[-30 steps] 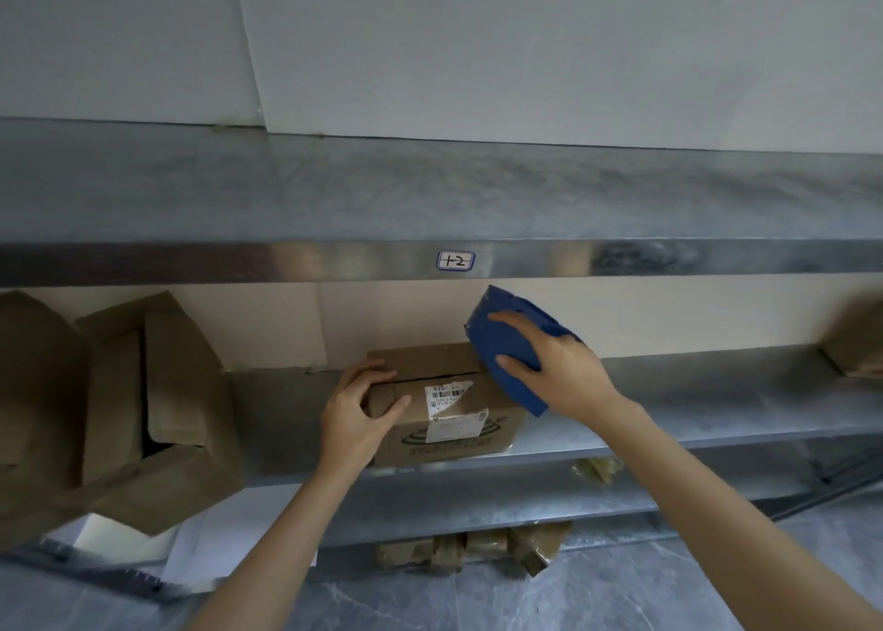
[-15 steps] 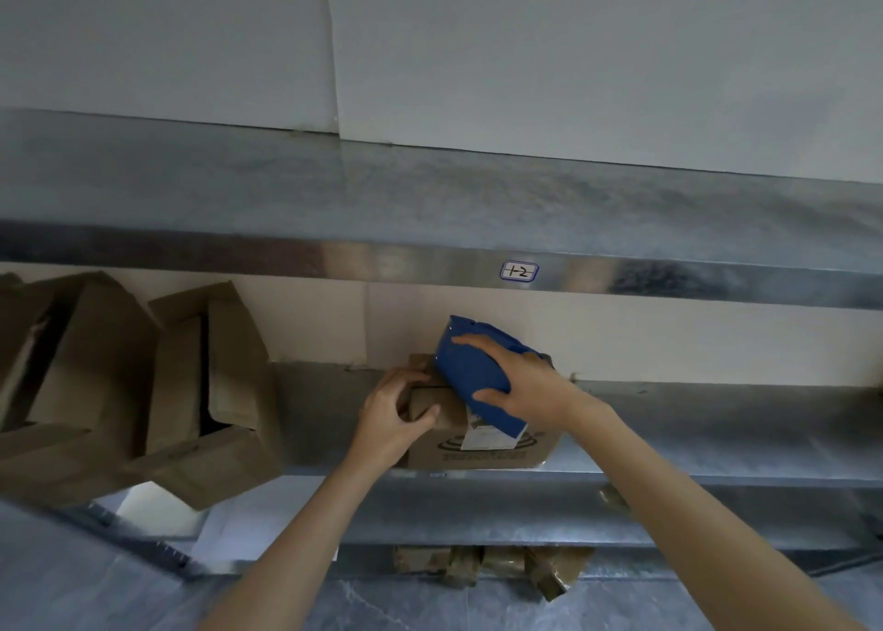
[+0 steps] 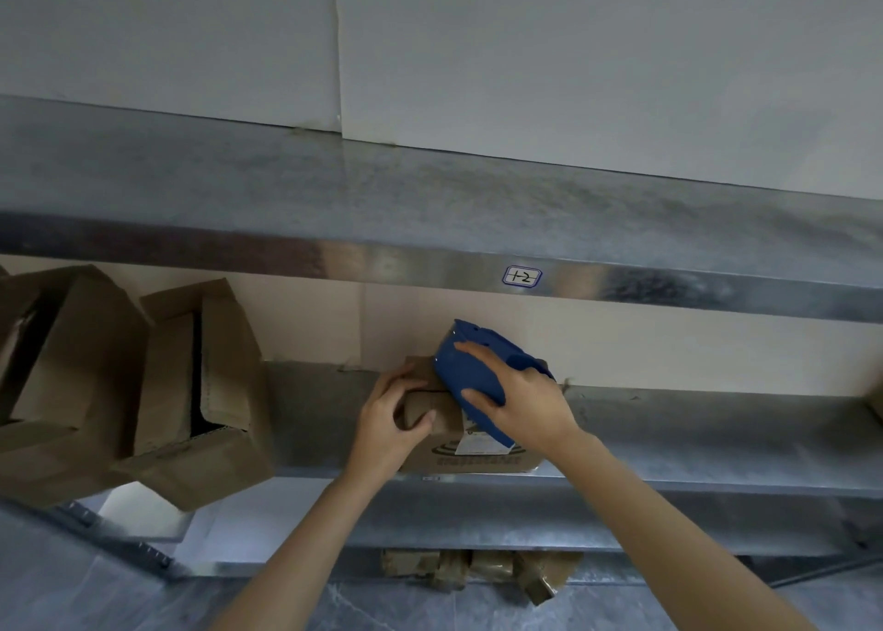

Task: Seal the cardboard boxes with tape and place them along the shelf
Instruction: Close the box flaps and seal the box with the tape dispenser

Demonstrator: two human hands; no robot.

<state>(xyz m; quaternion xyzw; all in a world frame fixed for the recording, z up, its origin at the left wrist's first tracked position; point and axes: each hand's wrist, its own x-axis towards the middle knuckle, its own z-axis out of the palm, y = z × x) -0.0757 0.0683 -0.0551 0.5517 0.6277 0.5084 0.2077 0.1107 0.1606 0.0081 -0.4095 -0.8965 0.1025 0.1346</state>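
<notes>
Nearest, below the shelf (image 3: 693, 444), lie crumpled cardboard scraps (image 3: 478, 571), partly cut off by its front rim. On the shelf's near edge stands the box (image 3: 478, 461), long axis left to right. The left hand (image 3: 389, 427) grips the box's left end, fingers curled over the top and thumb on the near face. The right hand (image 3: 521, 406), just right of it, holds the blue dispenser (image 3: 470, 372) with fingers spread round its body; the tool lies tilted on the right part of the box top. Judged from this, any pull would run along the long axis, the left hand bracing. Hidden by hands and tool: the top seam, the tape itself and whether any is laid. Far left, well apart, open boxes (image 3: 205, 391) lean, cut off by the frame.
</notes>
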